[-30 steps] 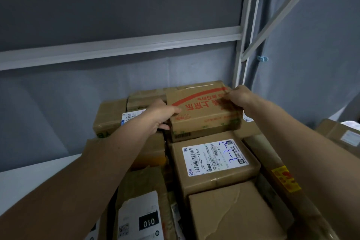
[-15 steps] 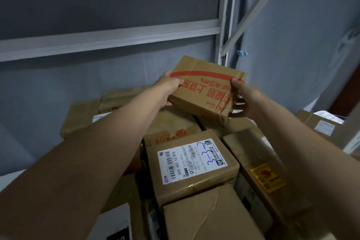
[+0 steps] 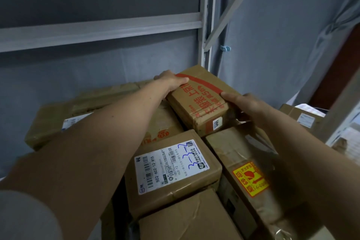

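red-printed box: tilted, at far right corner of parcel pile | left hand: fingers curled over its far end | right hand: thumb on top, gripping near end | advice: level it, lower both ends together

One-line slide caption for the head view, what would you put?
Left hand and right hand grip a red-printed cardboard box at the back of a pile of labelled parcels.
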`<state>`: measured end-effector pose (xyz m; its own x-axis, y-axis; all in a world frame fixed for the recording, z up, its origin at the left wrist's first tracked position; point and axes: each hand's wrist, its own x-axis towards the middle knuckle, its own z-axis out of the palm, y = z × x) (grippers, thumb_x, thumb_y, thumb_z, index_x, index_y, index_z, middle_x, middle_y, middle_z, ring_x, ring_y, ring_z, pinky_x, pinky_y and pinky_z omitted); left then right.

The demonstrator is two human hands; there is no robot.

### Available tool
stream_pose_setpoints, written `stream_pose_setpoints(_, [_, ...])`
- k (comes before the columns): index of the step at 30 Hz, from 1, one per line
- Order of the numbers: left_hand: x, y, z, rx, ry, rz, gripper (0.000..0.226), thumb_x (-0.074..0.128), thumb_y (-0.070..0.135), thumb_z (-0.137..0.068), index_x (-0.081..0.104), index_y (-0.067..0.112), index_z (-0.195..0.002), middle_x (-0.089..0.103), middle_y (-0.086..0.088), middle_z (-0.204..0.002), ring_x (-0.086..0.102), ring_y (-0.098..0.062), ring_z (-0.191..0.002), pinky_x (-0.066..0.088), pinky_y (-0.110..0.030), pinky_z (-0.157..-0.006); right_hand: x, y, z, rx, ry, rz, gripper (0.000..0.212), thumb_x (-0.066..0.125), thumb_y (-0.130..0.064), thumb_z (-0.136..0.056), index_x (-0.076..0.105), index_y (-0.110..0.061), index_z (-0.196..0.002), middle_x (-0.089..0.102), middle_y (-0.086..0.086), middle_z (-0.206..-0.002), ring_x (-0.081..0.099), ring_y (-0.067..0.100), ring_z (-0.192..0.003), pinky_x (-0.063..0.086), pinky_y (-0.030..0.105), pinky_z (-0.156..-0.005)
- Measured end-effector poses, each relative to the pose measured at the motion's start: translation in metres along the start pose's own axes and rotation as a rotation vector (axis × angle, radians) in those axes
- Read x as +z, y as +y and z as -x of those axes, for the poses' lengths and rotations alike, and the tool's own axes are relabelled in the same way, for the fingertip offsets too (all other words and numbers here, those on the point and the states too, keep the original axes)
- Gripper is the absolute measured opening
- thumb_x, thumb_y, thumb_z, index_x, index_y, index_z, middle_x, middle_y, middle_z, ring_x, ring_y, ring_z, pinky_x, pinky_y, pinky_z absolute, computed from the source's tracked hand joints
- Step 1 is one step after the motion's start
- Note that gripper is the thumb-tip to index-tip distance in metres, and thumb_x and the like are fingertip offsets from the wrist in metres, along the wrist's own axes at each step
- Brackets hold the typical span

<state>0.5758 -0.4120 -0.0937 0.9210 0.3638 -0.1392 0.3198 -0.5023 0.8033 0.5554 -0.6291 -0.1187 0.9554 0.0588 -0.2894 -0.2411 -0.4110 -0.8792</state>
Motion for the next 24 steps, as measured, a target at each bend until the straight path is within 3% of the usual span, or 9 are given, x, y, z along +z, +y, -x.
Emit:
stream_pose_setpoints(4, [0.006,0.004,0.006,0.018,0.001,-0.055,0.06,0.071,0.042,-0.082,0.046,0.01,-0.127,0.054,-0.004,-0.107,0.054,-0.02,-0.086,0.049,-0.032,-0.07,0.001,-0.002,-0.003,-0.066,0.068,0.309,0.049,0.055,-0.049,-0.091,0.057,-0.004,-0.111,0.061,0.012,-0.107,0.055,0.025,-0.093,0.04,0.033,-0.08])
stream_pose_setpoints(7, [0.015,0.003,0.004,0.062,0.022,-0.127,0.059,0.069,0.039,-0.085,0.047,0.006,-0.129,0.052,-0.004,-0.105,0.048,-0.018,-0.086,0.04,-0.027,-0.072,0.003,-0.001,-0.004,-0.088,0.021,0.343,0.045,0.051,-0.046,-0.094,0.058,-0.005,-0.11,0.064,0.011,-0.107,0.057,0.024,-0.093,0.04,0.032,-0.081])
stream_pose_setpoints(12, [0.017,-0.004,0.002,0.065,0.026,-0.172,0.056,0.067,0.046,-0.084,0.052,0.009,-0.124,0.055,-0.002,-0.107,0.05,-0.018,-0.088,0.041,-0.027,-0.074,0.003,0.0,-0.006,-0.133,0.013,0.38,0.045,0.049,-0.046,-0.095,0.057,-0.007,-0.114,0.064,0.01,-0.108,0.056,0.021,-0.091,0.04,0.031,-0.082])
stream_pose_setpoints(16, [0.014,-0.005,0.01,0.089,0.052,-0.231,0.068,0.062,0.044,-0.089,0.034,0.008,-0.139,0.054,-0.007,-0.123,0.054,-0.023,-0.103,0.04,-0.028,-0.075,0.005,-0.001,-0.001,-0.191,0.076,0.552,0.048,0.046,-0.046,-0.096,0.051,-0.007,-0.123,0.059,0.013,-0.119,0.054,0.025,-0.1,0.04,0.034,-0.086])
stream_pose_setpoints(20, [-0.001,-0.01,0.025,0.203,0.131,-0.482,0.064,0.058,0.046,-0.09,0.037,0.012,-0.14,0.049,-0.01,-0.136,0.05,-0.029,-0.121,0.044,-0.036,-0.088,0.012,-0.008,0.009,-0.379,0.178,0.909,0.054,0.041,-0.052,-0.095,0.04,-0.019,-0.137,0.046,0.012,-0.134,0.04,0.034,-0.124,0.035,0.046,-0.102])
stream_pose_setpoints(24, [-0.024,-0.026,0.052,0.329,0.134,-0.784,0.058,0.061,0.04,-0.09,0.042,0.014,-0.139,0.045,-0.011,-0.139,0.043,-0.03,-0.127,0.04,-0.04,-0.101,0.036,-0.026,0.034,-0.484,0.083,1.023,0.055,0.045,-0.046,-0.095,0.03,-0.027,-0.145,0.034,0.011,-0.144,0.028,0.034,-0.133,0.03,0.05,-0.106])
